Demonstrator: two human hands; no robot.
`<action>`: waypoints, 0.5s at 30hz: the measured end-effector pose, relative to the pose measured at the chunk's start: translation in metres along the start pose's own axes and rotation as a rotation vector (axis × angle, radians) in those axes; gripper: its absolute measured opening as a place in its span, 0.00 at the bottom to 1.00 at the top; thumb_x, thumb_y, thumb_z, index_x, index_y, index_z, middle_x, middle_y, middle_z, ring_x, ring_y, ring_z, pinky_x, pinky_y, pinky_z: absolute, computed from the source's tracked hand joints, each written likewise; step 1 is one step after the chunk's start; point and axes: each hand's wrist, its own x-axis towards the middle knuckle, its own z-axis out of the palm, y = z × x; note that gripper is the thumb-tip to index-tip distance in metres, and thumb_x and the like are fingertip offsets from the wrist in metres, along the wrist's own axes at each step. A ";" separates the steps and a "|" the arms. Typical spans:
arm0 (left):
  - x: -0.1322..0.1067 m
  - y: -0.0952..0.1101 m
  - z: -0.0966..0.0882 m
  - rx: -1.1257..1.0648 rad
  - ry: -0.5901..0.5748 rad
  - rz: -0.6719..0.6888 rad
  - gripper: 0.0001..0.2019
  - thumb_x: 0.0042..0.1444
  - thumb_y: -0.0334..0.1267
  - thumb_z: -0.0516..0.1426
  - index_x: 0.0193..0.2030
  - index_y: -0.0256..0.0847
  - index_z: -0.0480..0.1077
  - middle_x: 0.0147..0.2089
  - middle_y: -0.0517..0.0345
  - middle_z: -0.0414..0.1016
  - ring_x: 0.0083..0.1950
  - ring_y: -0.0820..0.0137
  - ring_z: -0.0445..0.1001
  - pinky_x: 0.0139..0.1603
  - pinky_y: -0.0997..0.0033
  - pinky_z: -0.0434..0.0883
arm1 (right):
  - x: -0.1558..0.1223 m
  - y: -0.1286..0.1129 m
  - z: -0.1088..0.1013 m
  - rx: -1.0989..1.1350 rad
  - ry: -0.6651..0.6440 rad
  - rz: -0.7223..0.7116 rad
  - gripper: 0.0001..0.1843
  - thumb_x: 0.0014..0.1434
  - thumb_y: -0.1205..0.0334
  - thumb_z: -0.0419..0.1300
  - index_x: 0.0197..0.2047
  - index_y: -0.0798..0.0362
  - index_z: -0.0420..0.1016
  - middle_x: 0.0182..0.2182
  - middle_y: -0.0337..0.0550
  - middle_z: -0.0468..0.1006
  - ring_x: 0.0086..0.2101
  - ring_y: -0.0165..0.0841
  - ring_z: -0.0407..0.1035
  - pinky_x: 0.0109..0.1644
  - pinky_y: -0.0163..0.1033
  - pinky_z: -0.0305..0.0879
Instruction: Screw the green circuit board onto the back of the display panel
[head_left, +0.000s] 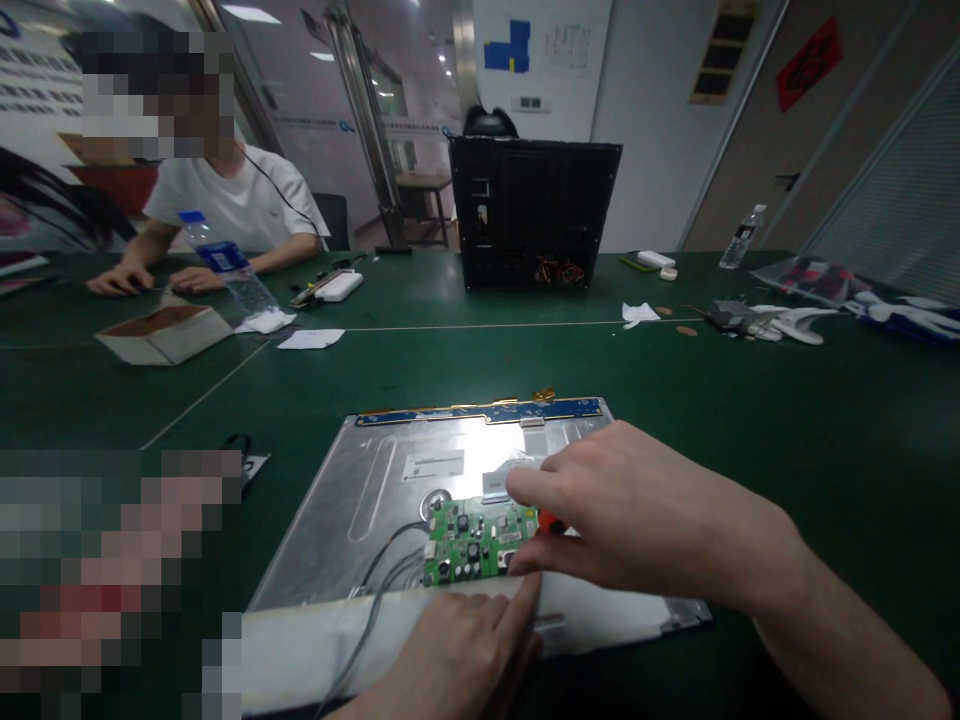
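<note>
A flat metal-backed display panel (337, 520) lies in front of me, with a blue circuit strip (480, 411) along its far edge. On it sits a green circuit board (480, 540), wired on its left side by dark and grey cables (390, 575). My right hand (600, 500) is over the board's right end, thumb and fingers closed around a small red-and-black object (553, 522), mostly hidden. A clear film flap shows by its fingers. My left hand (465, 640) rests low on the panel's white strip, index finger stretched to the board's near right corner, other fingers loosely bent.
A black monitor housing (534, 210) stands upright across the green table (420, 365). Left of it are a water bottle (229, 262), an open box (165, 335) and a seated person (232, 190). At right lie cables and adapters (757, 320). A blurred patch covers the lower left.
</note>
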 end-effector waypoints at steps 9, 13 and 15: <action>0.000 0.000 -0.002 0.071 -0.066 -0.029 0.13 0.63 0.31 0.51 0.55 0.34 0.61 0.35 0.50 0.80 0.27 0.66 0.76 0.24 0.73 0.68 | -0.003 -0.002 -0.004 0.042 -0.043 -0.054 0.05 0.60 0.64 0.58 0.40 0.52 0.66 0.32 0.40 0.77 0.28 0.31 0.67 0.29 0.36 0.55; -0.001 -0.001 0.001 0.058 0.006 -0.010 0.07 0.64 0.31 0.50 0.48 0.37 0.62 0.31 0.54 0.78 0.24 0.67 0.75 0.23 0.73 0.66 | -0.003 -0.002 -0.003 0.055 -0.033 -0.027 0.09 0.62 0.56 0.60 0.41 0.52 0.67 0.32 0.39 0.78 0.30 0.32 0.70 0.29 0.37 0.55; -0.001 -0.001 0.003 0.033 0.030 -0.003 0.07 0.64 0.30 0.48 0.48 0.37 0.62 0.31 0.55 0.78 0.25 0.66 0.75 0.22 0.72 0.66 | -0.002 -0.001 -0.002 0.039 -0.020 -0.011 0.12 0.63 0.50 0.59 0.39 0.51 0.68 0.30 0.38 0.78 0.29 0.33 0.70 0.29 0.37 0.53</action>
